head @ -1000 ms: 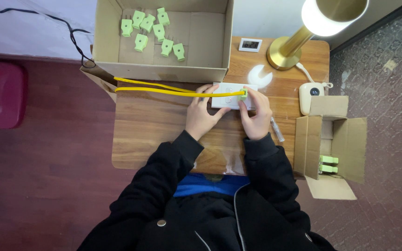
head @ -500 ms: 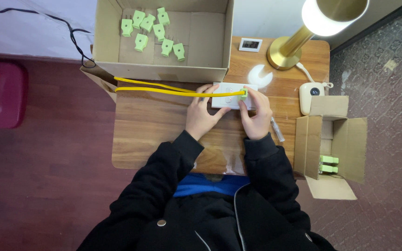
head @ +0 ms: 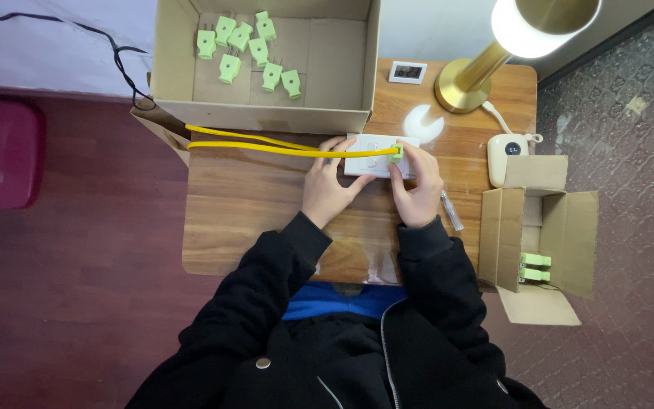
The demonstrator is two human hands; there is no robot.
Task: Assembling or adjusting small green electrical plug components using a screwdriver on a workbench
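Observation:
A white rectangular socket block (head: 372, 154) lies on the wooden table (head: 251, 220). My left hand (head: 328, 188) presses on its left end, fingers spread over it. My right hand (head: 416, 185) pinches a small green plug (head: 396, 152) seated on the block's right part. Two yellow wires (head: 266, 144) run from the plug leftward across the table to its left edge.
A large open cardboard box (head: 342, 76) at the back holds several green plugs (head: 255, 47). A smaller open box (head: 546, 227) with green plugs sits at right. A lit brass lamp (head: 486, 68), a white timer (head: 510, 151), a small display (head: 408, 72) and a pen-like tool (head: 452, 210) stand nearby.

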